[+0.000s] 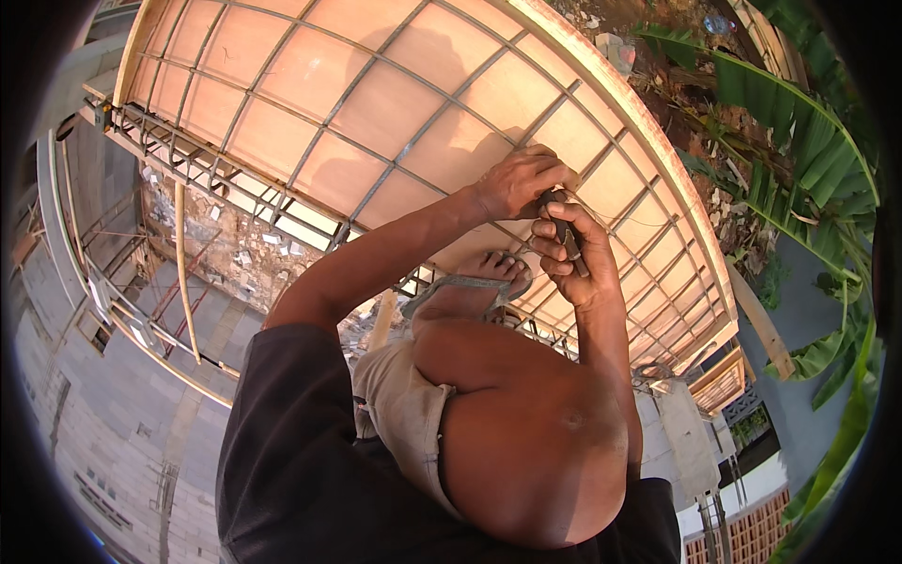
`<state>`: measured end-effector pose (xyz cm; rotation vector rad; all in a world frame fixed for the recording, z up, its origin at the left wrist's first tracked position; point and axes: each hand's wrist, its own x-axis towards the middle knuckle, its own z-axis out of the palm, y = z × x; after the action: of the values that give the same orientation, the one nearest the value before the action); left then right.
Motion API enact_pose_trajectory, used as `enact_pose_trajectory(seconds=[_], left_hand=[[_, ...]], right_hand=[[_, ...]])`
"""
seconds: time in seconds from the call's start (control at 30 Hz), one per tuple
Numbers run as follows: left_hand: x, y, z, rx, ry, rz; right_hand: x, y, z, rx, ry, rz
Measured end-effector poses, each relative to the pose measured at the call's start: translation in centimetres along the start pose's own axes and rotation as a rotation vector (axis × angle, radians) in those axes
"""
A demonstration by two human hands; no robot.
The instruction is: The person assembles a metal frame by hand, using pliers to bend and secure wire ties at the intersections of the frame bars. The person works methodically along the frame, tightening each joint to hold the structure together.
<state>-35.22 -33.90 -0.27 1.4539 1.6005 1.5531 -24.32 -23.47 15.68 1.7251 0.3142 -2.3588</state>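
My right hand [584,252] is wrapped round a dark hand tool [567,231], which looks like the handles of pincers; its working end is hidden by fingers. Just above it, my left hand [528,180] is closed, fingertips together by the tool's upper end. A thin wire [622,219] runs out from those fingertips to the right; exactly how it is gripped is partly hidden. Both hands are over a grid of steel reinforcing bars [421,172] lying across a wooden formwork panel [315,80]. My bare foot [498,268] rests below the hands, beside the bars.
A raised timber edge [648,141] borders the panel on the right. Along its left side runs a cage of bars [202,164], with a drop to rubble [225,235] and a block wall [122,395] beyond. Banana leaves [789,103] hang at the right. My bent knee [564,423] fills the near middle.
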Motion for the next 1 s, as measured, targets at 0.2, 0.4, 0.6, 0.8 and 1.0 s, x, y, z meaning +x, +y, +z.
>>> enact_pose_trajectory(seconds=[0.2,0.4,0.6,0.8,1.0], left_hand=[[1.4,0.9,1.7,-0.035,-0.039,-0.234],[5.4,-0.1,-1.1,-0.312,0.314,-0.697],[6.1,-3.0,-3.2,-0.823,0.257,-0.747],[7.5,-4.7,-4.4,-0.848,-0.106,-0.777],[7.1,3.6,3.3,0.101,0.321,-0.319]], right_hand=[[-2.1,0.2,-2.7,-0.300,-0.088,-0.111],[-5.4,-3.9,-4.8,-1.050,0.065,-0.661],[2.7,-8.5,4.6,-1.073,0.098,-0.970],[10.2,-10.2,11.6,-0.551,0.011,-1.036],[7.8,-7.4,6.0,0.275,0.663,-1.279]])
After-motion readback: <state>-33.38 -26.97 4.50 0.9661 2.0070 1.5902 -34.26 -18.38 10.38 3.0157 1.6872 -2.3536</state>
